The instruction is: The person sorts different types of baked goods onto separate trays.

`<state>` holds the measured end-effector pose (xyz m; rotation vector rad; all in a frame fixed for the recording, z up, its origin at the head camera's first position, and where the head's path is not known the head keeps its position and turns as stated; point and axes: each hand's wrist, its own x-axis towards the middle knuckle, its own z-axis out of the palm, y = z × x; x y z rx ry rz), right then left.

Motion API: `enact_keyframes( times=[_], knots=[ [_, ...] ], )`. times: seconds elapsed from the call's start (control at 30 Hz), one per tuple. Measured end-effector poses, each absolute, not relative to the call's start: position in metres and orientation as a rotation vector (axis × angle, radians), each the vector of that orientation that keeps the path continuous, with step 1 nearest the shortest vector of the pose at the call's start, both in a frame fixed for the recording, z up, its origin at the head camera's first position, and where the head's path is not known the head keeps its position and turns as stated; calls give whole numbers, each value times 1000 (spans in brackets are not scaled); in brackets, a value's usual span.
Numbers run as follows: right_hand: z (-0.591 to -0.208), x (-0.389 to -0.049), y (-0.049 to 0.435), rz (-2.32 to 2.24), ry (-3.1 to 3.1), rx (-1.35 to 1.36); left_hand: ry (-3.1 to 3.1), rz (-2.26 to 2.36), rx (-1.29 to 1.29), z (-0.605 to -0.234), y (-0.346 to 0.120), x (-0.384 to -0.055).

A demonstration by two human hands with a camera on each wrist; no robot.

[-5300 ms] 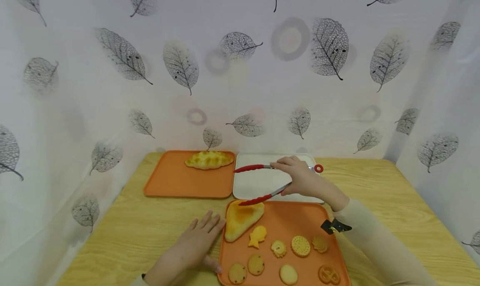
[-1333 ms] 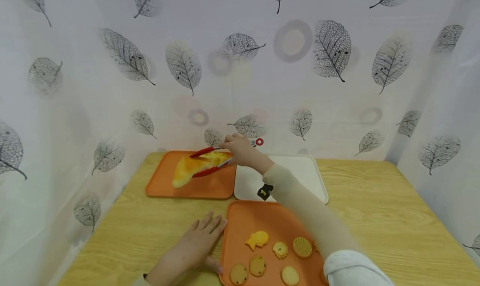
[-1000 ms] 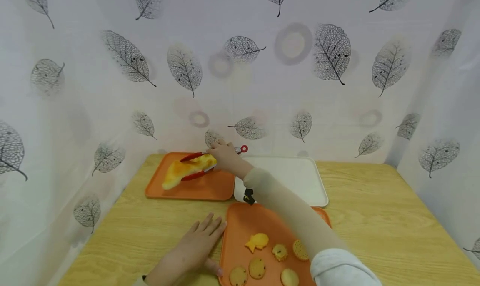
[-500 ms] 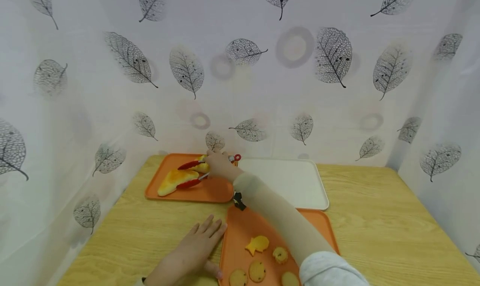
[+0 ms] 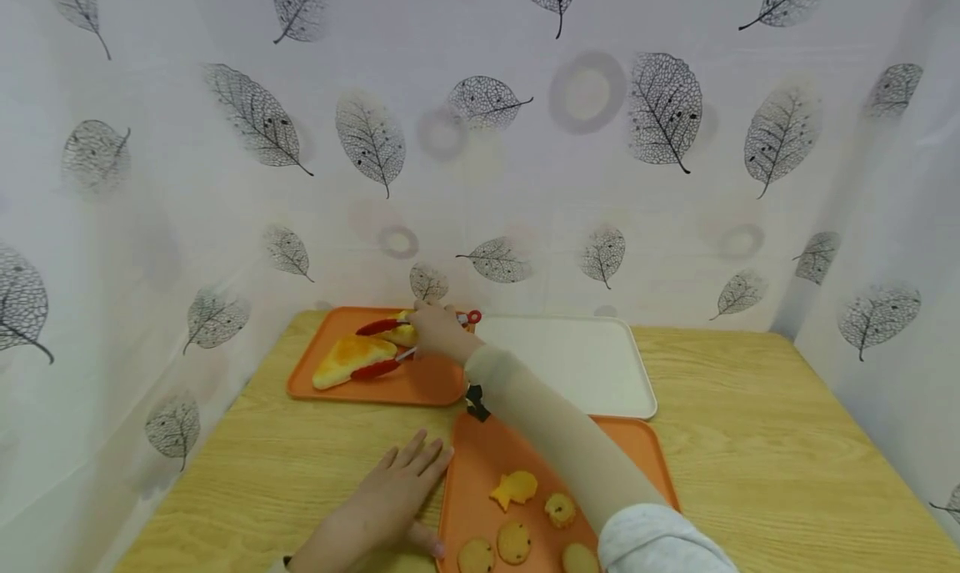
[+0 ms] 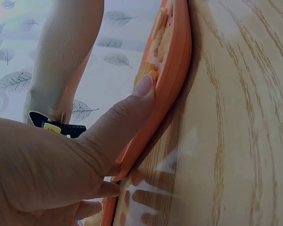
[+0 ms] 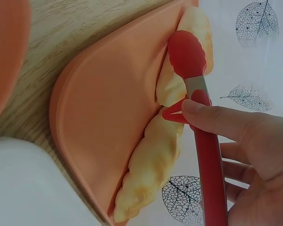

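My right hand [image 5: 442, 333] grips a pair of red-tipped tongs [image 5: 377, 368] over the back left orange tray [image 5: 427, 387]. Their tips are spread, the nearer one against the right end of a triangular bread [image 5: 347, 358] lying on that tray. Behind it lies a long ridged bread [image 5: 405, 334], partly hidden by the tongs and hand; the right wrist view shows this ridged bread [image 7: 148, 162] more fully. My left hand [image 5: 390, 494] rests with extended fingers beside the front orange tray [image 5: 480, 439], its thumb [image 6: 122, 120] touching the rim.
Several cookies, among them a fish-shaped one [image 5: 514, 490] and a chocolate-chip one [image 5: 514, 543], lie on the front tray, some hidden under my right sleeve [image 5: 555, 439]. A white tray [image 5: 570, 364] stands at the back right. A leaf-patterned curtain [image 5: 480, 181] closes off the table's back.
My right hand has carried the triangular bread with the tongs from the front tray to the back left tray. The tongs have spread, leaving it lying there. My left hand has stayed put.
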<state>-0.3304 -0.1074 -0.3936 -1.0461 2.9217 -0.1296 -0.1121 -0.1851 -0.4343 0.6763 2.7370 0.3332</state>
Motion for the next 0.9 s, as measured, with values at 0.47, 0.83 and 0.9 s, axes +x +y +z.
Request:
enact_keyframes(
  times=[0.47,0.83,0.9],
  knots=[
    [-386,-330,-91,-143,2921,-1106,2729,337,670,-434,-184,-113],
    [-365,-317,-42,-214,2939,-1202,2746,351,680,-436,-184,-112],
    [-364,-313,-28,-226,2952,-1245,2741,353,676,-436,-184,-112]
  ],
)
